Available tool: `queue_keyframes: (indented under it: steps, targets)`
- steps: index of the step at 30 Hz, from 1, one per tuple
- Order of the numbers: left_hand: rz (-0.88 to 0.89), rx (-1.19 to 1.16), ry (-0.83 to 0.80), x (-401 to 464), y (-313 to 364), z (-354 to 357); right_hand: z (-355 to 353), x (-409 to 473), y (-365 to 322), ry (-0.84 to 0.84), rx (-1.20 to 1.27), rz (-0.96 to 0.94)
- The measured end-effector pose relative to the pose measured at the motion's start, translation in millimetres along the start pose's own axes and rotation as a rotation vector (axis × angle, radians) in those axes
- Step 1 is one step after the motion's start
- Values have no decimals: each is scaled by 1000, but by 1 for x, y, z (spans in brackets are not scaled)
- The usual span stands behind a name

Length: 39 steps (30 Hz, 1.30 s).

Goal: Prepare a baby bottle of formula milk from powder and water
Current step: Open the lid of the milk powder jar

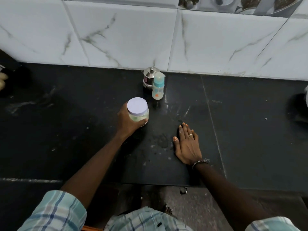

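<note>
A clear jar of pale powder (139, 112) with a lilac lid stands upright on the black counter (66, 130). My left hand (128, 122) is wrapped around its side. Beyond it, near the wall, stands a baby bottle (158, 87) with a blue collar and a clear cap on. A small lidded steel pot (149, 77) sits right behind the bottle, touching the wall's foot. My right hand (187, 144) lies flat on the counter, palm down and fingers together, to the right of the jar, holding nothing.
A white marble-tiled wall (150, 39) rises behind the counter. Water drops and smears (162, 140) mark the surface between my hands. Dark shapes sit at the far left (10, 77) and far right (300, 107) edges. The counter's front edge (158, 185) runs just below my wrists.
</note>
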<state>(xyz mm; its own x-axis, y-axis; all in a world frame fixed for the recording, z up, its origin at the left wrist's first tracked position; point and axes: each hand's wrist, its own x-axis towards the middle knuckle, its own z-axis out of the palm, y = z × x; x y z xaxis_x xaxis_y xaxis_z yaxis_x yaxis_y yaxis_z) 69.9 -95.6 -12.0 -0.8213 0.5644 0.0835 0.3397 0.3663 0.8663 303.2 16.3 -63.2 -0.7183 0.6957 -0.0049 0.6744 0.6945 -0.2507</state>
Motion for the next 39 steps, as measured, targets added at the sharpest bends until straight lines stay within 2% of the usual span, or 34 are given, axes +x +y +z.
queue_keyframes:
  steps: [10, 23, 25, 27, 30, 36, 39]
  targets:
    - [33, -10, 27, -47, -14, -27, -1, -2, -1, 2, -10, -9]
    - [18, -77, 17, -68, -25, -28, -5, -4, -1, -21, -6, -5]
    - [16, -87, 18, -70, -24, -29, -12, -1, -8, 38, 34, -9]
    - [14, -99, 24, -71, -22, -29, -29, 9, -26, 176, 124, -33]
    - [0, -111, 25, -71, -21, -28, -67, 31, -78, 295, 202, -185]
    - [7, -64, -30, -69, -27, -30, -107, 56, -179, 75, -204, -426]
    - [-23, -60, -25, -64, -31, -28, -101, 55, -201, 7, -343, -451]
